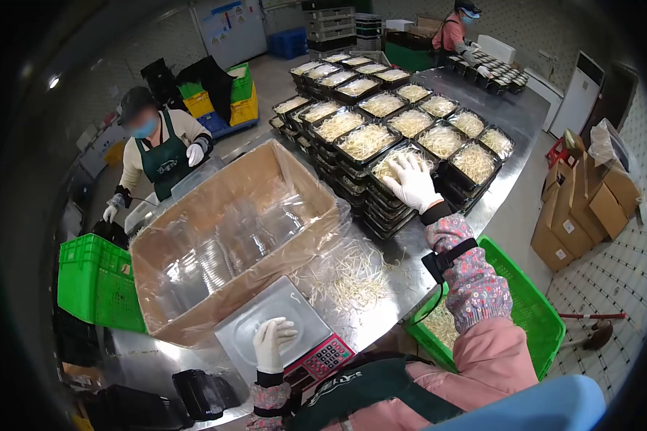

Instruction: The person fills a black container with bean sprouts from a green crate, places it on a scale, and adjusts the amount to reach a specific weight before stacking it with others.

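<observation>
My right hand, in a white glove, lies with fingers spread on a black tray of bean sprouts at the near corner of the stacks. Beneath that tray are several more black trays, piled up. My left hand, also gloved, is over the plate of a weighing scale, its fingers extended and nothing in them. The scale's red keypad faces me. Loose bean sprouts lie scattered on the steel table between my hands.
A cardboard box of clear plastic lids stands left of the sprouts. Black containers sit at lower left. Beside my right arm is a green crate with sprouts. Two co-workers stand farther off.
</observation>
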The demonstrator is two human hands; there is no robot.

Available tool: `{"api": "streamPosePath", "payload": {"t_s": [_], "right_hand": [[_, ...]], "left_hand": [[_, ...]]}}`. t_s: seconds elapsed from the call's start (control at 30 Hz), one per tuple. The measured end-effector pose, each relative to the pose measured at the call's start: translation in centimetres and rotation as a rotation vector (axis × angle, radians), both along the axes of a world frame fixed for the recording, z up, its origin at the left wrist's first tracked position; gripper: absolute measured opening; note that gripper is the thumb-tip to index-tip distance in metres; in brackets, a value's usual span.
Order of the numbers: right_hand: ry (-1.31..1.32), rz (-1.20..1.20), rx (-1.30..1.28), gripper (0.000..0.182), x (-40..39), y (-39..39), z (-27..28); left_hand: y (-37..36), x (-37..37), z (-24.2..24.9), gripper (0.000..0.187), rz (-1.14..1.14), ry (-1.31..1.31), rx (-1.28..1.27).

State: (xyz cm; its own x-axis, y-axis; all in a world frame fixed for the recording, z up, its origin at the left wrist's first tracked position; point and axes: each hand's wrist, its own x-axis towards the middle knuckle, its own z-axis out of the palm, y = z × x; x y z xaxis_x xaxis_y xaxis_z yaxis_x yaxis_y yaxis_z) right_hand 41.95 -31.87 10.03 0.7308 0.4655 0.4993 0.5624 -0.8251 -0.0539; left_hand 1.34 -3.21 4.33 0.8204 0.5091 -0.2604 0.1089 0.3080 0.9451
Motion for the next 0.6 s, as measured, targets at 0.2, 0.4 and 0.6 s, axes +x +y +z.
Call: {"api": "streamPosePath", "payload": {"t_s": [0.2,0.4,0.6], "right_hand": [[0.076,-0.001,-0.004,0.054,0.3,-0.3,-0.3],[-0.076,0.008,0.015,0.054,-0.3,-0.4,-0.1],[-0.176,0.482,0.469,0.043,-9.1,2.6,2.7]], "left_hand": [[-0.1,-0.2,-0.2,0.028,0.036,0.036,0.002],[1.6,-3.4,-0.7,0.029,0.14,0.032,0.052],[3.3,-7.9,-1.6,0.029,0.27,0.046,0.114]]}}
